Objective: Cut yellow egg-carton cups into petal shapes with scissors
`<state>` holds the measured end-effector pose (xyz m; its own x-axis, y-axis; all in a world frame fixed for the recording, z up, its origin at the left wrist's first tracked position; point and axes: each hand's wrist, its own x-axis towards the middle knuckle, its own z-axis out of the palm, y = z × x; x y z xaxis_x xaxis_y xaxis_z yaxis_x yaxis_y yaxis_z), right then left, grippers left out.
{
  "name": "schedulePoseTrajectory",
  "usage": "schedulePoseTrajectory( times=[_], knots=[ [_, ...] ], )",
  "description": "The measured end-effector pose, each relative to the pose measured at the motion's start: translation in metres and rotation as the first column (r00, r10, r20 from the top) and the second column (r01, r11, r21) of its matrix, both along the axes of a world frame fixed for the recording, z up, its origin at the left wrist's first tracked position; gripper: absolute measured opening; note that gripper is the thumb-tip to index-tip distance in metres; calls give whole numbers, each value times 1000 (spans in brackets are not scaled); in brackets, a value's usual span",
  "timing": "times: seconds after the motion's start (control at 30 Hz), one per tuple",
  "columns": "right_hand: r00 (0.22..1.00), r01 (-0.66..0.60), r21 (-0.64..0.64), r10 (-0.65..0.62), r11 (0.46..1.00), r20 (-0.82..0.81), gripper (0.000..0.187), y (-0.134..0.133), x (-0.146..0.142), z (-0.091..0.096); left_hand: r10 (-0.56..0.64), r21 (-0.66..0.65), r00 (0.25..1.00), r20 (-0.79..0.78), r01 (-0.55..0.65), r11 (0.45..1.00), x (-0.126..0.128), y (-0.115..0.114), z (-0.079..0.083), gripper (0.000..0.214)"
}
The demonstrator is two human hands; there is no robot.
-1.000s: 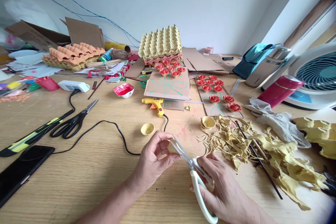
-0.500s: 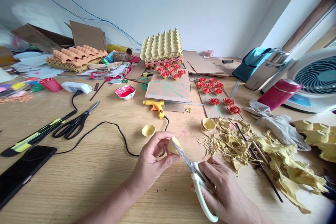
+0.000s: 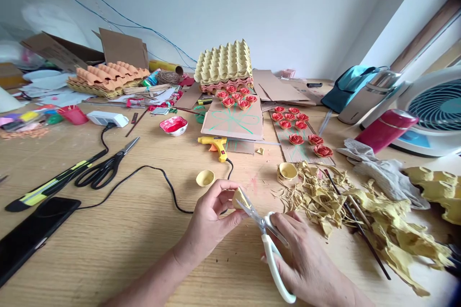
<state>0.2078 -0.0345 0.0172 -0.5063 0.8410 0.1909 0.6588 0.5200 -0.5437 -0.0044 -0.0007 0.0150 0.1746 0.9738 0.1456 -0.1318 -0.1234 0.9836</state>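
Between its thumb and fingers, my left hand (image 3: 212,213) pinches a small yellow egg-carton cup (image 3: 239,198). My right hand (image 3: 300,247) grips white-handled scissors (image 3: 276,268), whose blades are parted at the cup's rim. Behind my left hand a loose yellow cup (image 3: 205,178) sits on the table. A small stack of cups (image 3: 287,171) stands farther right, beside a heap of yellow carton scraps (image 3: 317,194). A yellow glue gun (image 3: 216,147) lies beyond the hands, its black cord trailing behind my left hand.
Red paper-pulp flowers (image 3: 296,139) stand on cardboard pieces (image 3: 232,122). Left are black scissors (image 3: 103,168), a utility knife (image 3: 54,184) and a phone (image 3: 39,235). A bowl of red paint (image 3: 173,125) and stacked egg trays (image 3: 225,62) are farther back. A fan (image 3: 432,110) stands right.
The scissor blades have opened wider at the cup's rim, and the handles have spread. The cup has turned slightly in my left hand. The whole view has shifted a little.
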Motion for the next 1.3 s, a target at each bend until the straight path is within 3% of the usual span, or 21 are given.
schedulePoseTrajectory(
  times=[0.23,0.5,0.77,0.9,1.07,1.3],
  knots=[
    [999,5,-6,-5,1000,34,25,0,1,-3,34,89,998,-55,-29,996,2,-1,2,29],
    [999,-48,-41,48,998,16,28,-5,2,-1,-12,83,999,52,7,997,2,0,-5,34],
    [999,-50,-69,49,996,-14,29,-5,2,2,-2,140,998,60,-7,990,3,0,-3,34],
    [998,-52,-85,50,995,-30,30,-6,4,0,50,218,999,-4,-48,975,2,-1,-1,33],
    [997,-57,-57,54,997,-48,34,-6,4,0,152,213,979,-139,-120,970,1,-4,4,38],
    [997,-60,-28,59,998,-44,33,-6,4,-2,264,289,942,-207,-200,936,0,-4,3,39]
  ],
)
